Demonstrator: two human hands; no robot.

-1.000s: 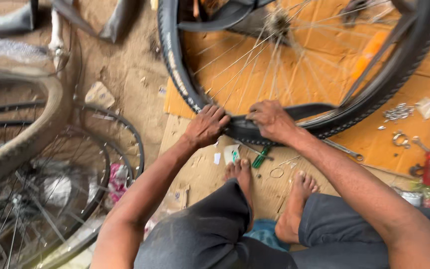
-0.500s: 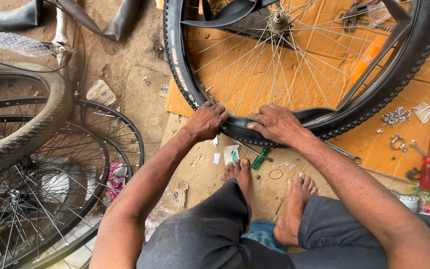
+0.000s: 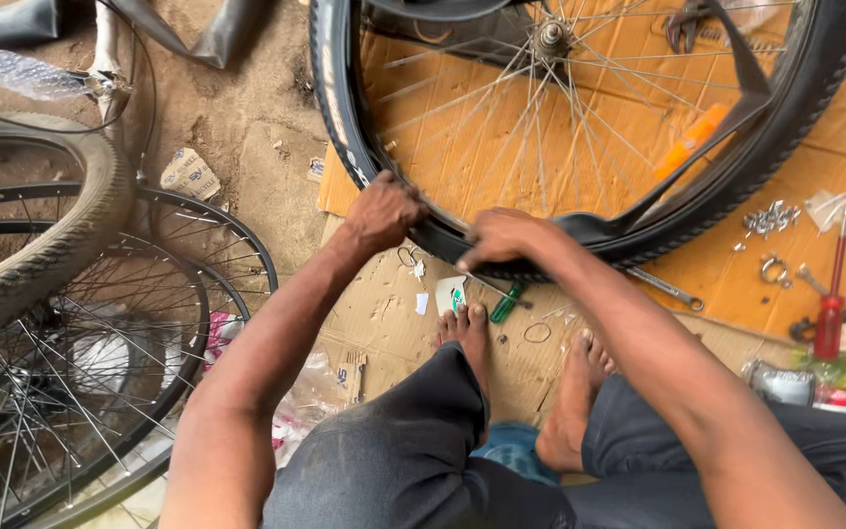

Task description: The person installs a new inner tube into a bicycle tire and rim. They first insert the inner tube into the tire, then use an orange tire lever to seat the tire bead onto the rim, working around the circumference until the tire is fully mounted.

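Cardboard (image 3: pixel 736 284) underlies a tyre (image 3: pixel 364 147) gripped by left hand (image 3: pixel 381 213) and right hand (image 3: pixel 501 238), fingers closed, white-green packet (image 3: pixel 450 294) below.

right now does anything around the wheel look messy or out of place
Yes. Small metal parts lie scattered loose on the cardboard right of the tyre, with a spanner and a red screwdriver strewn nearby. Both hands, left hand and right hand, press on the tyre.

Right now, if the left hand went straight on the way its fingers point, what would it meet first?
The left hand already grips the black tyre. Straight beyond it would probably meet the wheel's spokes, though depth is unclear.
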